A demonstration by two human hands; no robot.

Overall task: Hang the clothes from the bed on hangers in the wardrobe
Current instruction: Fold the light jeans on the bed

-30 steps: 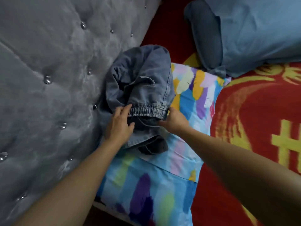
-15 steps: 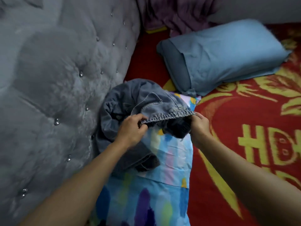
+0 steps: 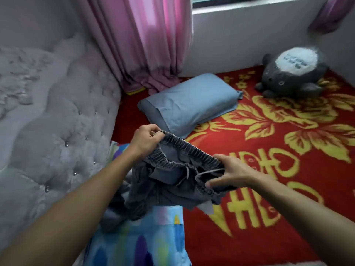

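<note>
Grey denim trousers [image 3: 169,189] with an elastic waistband hang bunched between my hands above the bed. My left hand [image 3: 146,140] pinches the far end of the waistband. My right hand [image 3: 228,172] grips the near end, with a pale drawstring looping beside its fingers. The trouser legs trail down onto the multicoloured pillow [image 3: 138,240] below. No hanger and no wardrobe are in view.
The bed has a red cover with yellow flowers [image 3: 269,150]. A blue pillow [image 3: 190,102] lies behind my hands, a grey plush toy [image 3: 294,73] at the back right. The grey tufted headboard [image 3: 53,121] stands on the left, pink curtains [image 3: 146,41] behind.
Both hands have lifted the trousers off the multicoloured pillow and spread the waistband apart. The view has tilted up, bringing the curtains, the window wall and the plush toy into sight.
</note>
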